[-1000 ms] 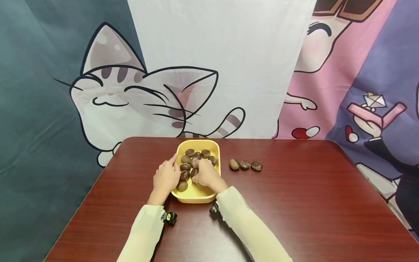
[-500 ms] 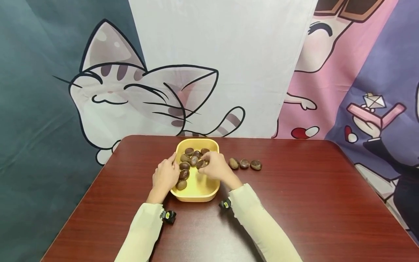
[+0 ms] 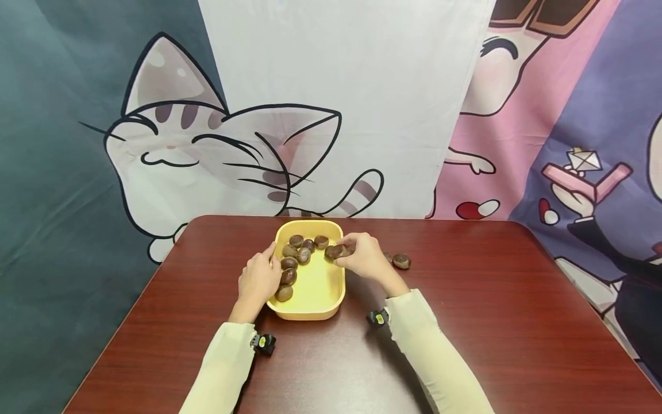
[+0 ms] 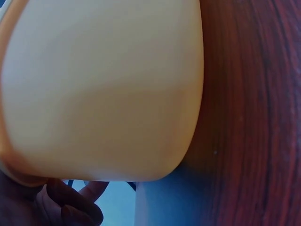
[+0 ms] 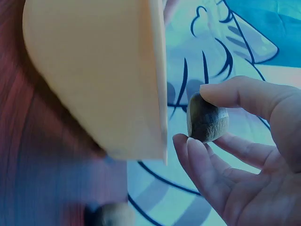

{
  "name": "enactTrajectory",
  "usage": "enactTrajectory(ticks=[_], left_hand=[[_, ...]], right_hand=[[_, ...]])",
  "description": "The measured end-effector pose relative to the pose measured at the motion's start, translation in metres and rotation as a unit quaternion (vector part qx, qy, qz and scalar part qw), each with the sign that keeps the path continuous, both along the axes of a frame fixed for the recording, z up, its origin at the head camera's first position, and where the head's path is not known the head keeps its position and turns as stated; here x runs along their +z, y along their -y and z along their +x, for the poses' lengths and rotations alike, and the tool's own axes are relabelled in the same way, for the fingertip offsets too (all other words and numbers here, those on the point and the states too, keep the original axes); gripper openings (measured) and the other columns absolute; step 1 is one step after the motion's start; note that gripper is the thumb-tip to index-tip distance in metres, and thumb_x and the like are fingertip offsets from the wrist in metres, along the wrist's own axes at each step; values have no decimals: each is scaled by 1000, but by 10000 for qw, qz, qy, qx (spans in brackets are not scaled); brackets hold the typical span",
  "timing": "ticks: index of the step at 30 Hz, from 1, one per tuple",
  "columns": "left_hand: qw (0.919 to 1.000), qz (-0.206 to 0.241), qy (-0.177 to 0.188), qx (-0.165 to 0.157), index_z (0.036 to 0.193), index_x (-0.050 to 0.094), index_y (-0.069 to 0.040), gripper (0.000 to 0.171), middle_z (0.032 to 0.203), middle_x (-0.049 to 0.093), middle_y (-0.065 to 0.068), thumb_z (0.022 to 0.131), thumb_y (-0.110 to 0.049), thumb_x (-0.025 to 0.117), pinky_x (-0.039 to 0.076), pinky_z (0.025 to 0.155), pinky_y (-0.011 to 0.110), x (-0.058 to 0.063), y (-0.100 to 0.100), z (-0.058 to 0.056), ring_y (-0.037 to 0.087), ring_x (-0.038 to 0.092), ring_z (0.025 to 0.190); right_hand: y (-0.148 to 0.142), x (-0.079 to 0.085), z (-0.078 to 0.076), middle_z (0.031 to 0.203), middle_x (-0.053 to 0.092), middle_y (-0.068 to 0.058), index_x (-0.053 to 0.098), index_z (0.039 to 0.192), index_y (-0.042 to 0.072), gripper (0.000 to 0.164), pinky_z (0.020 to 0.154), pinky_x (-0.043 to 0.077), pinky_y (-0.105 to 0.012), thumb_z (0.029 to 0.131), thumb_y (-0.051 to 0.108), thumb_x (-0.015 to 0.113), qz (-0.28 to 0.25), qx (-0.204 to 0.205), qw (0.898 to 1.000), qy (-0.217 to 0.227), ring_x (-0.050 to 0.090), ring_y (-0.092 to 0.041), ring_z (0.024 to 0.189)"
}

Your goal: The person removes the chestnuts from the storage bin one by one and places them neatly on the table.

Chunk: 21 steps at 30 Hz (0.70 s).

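Note:
In the head view my left hand [image 3: 260, 278] grips the left rim of a shallow yellow tray [image 3: 315, 307]. Its curled fingers [image 4: 73, 203] show at the tray's edge in the left wrist view. Several brown chestnuts [image 3: 288, 276] lie in the tray, mostly along its left side and far end. My right hand [image 3: 366, 257] is over the right rim, pinching a chestnut [image 5: 207, 117] between thumb and fingertips. The right wrist view shows this nut raised just past the rim. Another chestnut [image 3: 333, 252] sits inside the tray close by those fingertips.
To the right of the tray, a chestnut [image 3: 401, 261] lies on the reddish-brown table [image 3: 496, 322], with one more partly hidden by my right hand. A cloth backdrop [image 3: 403, 86] with cartoon figures hangs behind the table's far edge.
My right hand has come up out of the tray with a chestnut and moved right to the rim, now covering part of the row outside. The left hand stays on the tray.

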<state>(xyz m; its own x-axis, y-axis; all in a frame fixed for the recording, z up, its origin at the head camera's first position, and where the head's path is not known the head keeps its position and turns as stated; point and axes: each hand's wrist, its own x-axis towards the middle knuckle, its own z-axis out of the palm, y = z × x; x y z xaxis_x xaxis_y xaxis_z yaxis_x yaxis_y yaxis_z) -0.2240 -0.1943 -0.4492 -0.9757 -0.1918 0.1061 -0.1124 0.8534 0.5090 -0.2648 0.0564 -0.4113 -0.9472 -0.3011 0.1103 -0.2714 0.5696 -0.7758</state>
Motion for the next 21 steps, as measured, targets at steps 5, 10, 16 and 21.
enactTrajectory(ticks=[5, 10, 16, 21], left_hand=[[10000, -14, -19, -21, 151, 46, -20, 49, 122, 63, 19, 102, -27, 44, 50, 69, 58, 0, 0, 0, 45, 64, 86], [10000, -13, -25, -25, 151, 46, -20, 49, 122, 63, 20, 102, -27, 44, 50, 68, 59, 0, 1, 0, 46, 64, 87], [10000, 16, -40, -29, 150, 47, -20, 49, 122, 63, 20, 101, -27, 43, 50, 70, 60, 0, 2, 1, 47, 64, 90], [10000, 45, -78, -32, 150, 47, -20, 49, 121, 64, 20, 101, -27, 44, 50, 69, 60, -1, 2, 1, 47, 64, 90]], right_hand=[[-23, -1, -5, 95, 73, -8, 71, 115, 0, 45, 76, 55, -38, 74, 13, 82, 15, -139, 9999, 5, 69, -21, 89], [-49, -4, -11, 94, 74, -11, 70, 116, -1, 46, 77, 56, -38, 73, 13, 80, 100, -367, 9993, -57, 70, -22, 88], [-79, -10, -18, 98, 74, -16, 70, 115, -2, 43, 76, 56, -39, 75, 12, 81, 208, -628, 9978, -51, 71, -26, 91], [-97, -16, -20, 100, 73, -18, 69, 115, -4, 42, 77, 56, -41, 77, 11, 79, 326, -798, 9963, 47, 71, -29, 93]])
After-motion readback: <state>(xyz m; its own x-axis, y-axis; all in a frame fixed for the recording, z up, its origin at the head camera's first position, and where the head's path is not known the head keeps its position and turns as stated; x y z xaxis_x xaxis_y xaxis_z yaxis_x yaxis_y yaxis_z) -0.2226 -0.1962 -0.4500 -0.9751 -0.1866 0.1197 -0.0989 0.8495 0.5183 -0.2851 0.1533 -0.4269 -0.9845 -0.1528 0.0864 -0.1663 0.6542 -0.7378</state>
